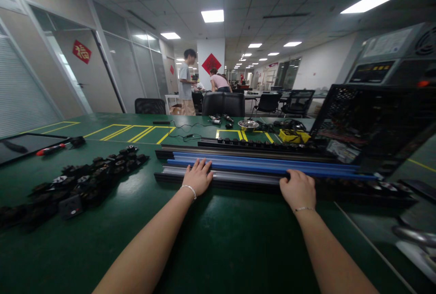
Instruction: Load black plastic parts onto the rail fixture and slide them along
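Note:
Several long straight rails lie side by side across the green table. My left hand rests over the near ones with its fingers stretched out and slightly apart. Under it run a grey rail with black edges and, just behind, a blue rail. My right hand is closed over the same grey rail farther right, its fingers curled over the far side and partly hidden. A dark rail lies behind the blue one.
Black small parts are heaped on the left beside a red-handled tool. A metal bowl and a yellow item sit farther back. An open computer case stands at right. Two people stand beyond the chairs.

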### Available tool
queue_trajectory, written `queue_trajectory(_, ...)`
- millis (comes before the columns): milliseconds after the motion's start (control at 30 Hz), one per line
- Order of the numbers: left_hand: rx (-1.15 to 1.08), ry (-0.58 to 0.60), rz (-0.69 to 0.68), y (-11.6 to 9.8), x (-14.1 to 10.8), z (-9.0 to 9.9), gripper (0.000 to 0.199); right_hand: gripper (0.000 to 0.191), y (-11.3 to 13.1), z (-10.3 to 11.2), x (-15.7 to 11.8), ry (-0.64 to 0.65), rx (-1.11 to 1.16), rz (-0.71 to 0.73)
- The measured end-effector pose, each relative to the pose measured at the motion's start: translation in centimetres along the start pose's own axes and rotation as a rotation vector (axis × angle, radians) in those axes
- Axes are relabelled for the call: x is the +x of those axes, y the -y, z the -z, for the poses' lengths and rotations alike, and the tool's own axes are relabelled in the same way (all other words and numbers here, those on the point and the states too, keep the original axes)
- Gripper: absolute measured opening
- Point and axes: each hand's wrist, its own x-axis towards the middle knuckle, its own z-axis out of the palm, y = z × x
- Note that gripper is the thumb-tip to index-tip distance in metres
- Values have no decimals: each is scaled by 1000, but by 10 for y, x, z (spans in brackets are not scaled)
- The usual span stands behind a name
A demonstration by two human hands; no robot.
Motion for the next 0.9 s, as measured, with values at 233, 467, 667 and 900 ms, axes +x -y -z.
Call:
queue_trajectory(233,-12,1,-7,0,0,0,53,41,7,1,-3,-2,6,42)
queue_trajectory(467,10,-4,-3,0,0,0,52,41,15,7,-7,-24,15,39)
queue_trajectory(667,4,-7,-3,2,1,-2,53,48,15,11,-10,-37,-60,-129)
queue_trajectory(900,-4,-7,-6,2,1,-3,53,45,17,7,-10,41,-44,-132)
